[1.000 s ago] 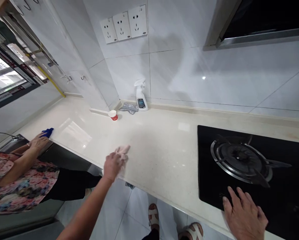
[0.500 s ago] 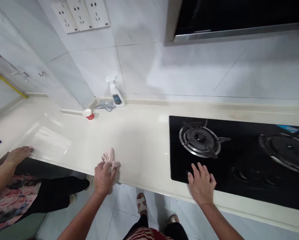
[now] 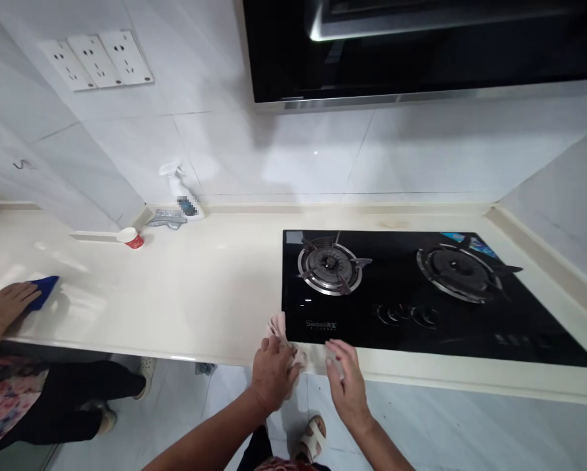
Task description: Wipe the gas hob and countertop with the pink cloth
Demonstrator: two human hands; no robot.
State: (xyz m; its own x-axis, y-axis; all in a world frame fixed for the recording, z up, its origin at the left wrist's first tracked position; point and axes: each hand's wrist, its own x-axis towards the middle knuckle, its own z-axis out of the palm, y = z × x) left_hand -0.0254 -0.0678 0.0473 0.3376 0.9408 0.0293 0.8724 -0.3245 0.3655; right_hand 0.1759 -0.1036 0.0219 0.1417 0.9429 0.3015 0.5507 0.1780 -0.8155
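Gripped in my left hand point(image 3: 272, 373) is a pale pink cloth point(image 3: 277, 324), pressed on the cream countertop point(image 3: 214, 288) by the front left corner of the black gas stove point(image 3: 372, 320). My right hand point(image 3: 348, 379) is over the counter's front edge, just right of the cloth. Its fingers are apart and point at the stove's front edge, with nothing in them. Whether the fingertips touch the stove I cannot tell.
At the left a co-worker's hand point(image 3: 8, 304) rests on a blue cloth point(image 3: 44, 291). Near the wall stand a red and white paper cup point(image 3: 132, 239), a grey packet point(image 3: 167, 219) and a white spray bottle point(image 3: 182, 193). A black range hood point(image 3: 421, 72) hangs above the stove.
My left hand has moved right with the pink cloth, up to the stove's corner. My right hand has come off the stove top toward it. The view has shifted right.
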